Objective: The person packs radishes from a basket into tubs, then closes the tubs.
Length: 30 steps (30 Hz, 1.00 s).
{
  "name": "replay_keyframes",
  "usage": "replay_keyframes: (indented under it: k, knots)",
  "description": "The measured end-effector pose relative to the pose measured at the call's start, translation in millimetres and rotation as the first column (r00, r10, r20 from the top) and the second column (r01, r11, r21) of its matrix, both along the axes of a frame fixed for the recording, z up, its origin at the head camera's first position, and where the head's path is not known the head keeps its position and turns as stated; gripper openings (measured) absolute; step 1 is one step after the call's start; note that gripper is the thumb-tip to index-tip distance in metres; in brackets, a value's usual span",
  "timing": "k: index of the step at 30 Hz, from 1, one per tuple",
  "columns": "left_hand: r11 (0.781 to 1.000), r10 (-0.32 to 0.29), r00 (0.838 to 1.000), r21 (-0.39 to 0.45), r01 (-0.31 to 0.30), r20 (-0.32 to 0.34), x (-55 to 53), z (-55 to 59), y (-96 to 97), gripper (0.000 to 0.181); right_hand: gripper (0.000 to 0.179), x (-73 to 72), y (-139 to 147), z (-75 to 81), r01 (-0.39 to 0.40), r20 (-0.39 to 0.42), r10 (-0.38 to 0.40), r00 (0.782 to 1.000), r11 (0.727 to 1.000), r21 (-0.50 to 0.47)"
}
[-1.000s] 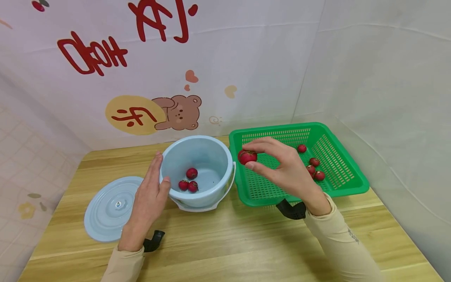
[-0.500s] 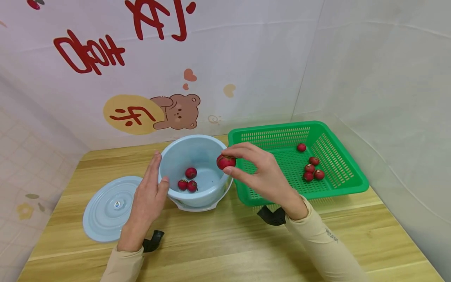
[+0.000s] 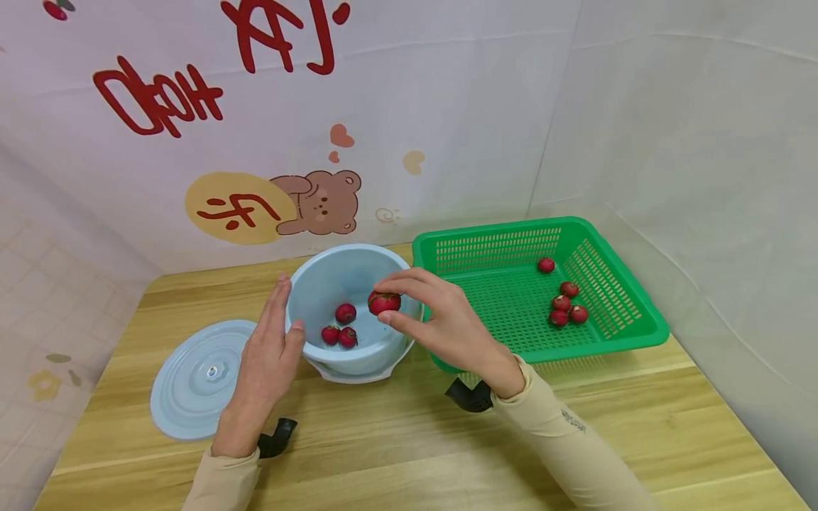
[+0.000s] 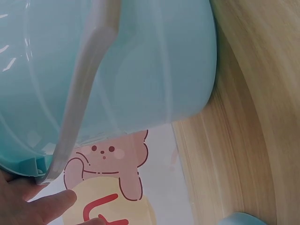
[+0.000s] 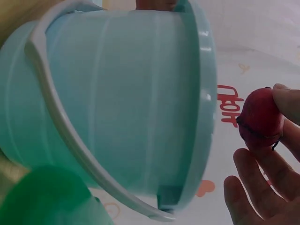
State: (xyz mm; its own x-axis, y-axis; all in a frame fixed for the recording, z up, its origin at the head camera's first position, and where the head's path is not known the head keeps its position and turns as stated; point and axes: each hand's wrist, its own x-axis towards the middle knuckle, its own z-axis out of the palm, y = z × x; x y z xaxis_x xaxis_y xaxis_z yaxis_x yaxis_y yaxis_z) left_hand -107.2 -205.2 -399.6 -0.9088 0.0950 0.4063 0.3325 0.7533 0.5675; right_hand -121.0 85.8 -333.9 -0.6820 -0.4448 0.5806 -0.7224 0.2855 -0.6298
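Note:
My right hand [image 3: 444, 323] pinches a small red tomato-like fruit [image 3: 384, 304] between thumb and fingers, over the right side of the light blue bucket [image 3: 358, 364]. In the right wrist view the fruit [image 5: 260, 117] shows thin dark strands and is held above the bucket's rim [image 5: 204, 98]. Three similar fruits [image 3: 346, 314] lie on the bucket's bottom. My left hand [image 3: 265, 362] rests with straight fingers along the bucket's left rim. In the left wrist view, fingers [image 4: 54, 206] show near the bucket handle's end [image 4: 77, 112].
A green slotted basket [image 3: 613, 345] stands right of the bucket, with several red fruits [image 3: 559, 304] at its right side. The round blue lid [image 3: 185, 390] lies on the wooden table [image 3: 383, 454] at left. A printed wall cloth [image 3: 460, 142] hangs behind.
My right hand has carried the red fruit leftward from over the green basket to over the bucket. My left hand has stayed at the bucket's rim.

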Motion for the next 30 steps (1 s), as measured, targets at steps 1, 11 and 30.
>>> replay_keyframes:
  k: [1, 11, 30]
  knots:
    - [1.0, 0.0, 1.0, -0.003, 0.0, 0.001, -0.3, 0.1, 0.5, 0.063, 0.032, -0.2, -1, -1.4, 0.003, 0.004, -0.003, 1.0, 1.0, 0.004]
    - [1.0, -0.001, 1.0, -0.013, 0.001, 0.007, -1.7, 1.9, 3.7, 0.063, 0.031, -4.7, -8, -14.5, 0.067, 0.012, -0.068, 0.998, 0.994, 0.081]
    - [1.0, 0.013, 1.0, -0.021, -0.012, 0.023, 1.0, 1.1, 2.0, 0.063, 0.045, 0.1, -5, -13.9, 0.152, -0.007, -0.157, 0.988, 0.943, 0.297]
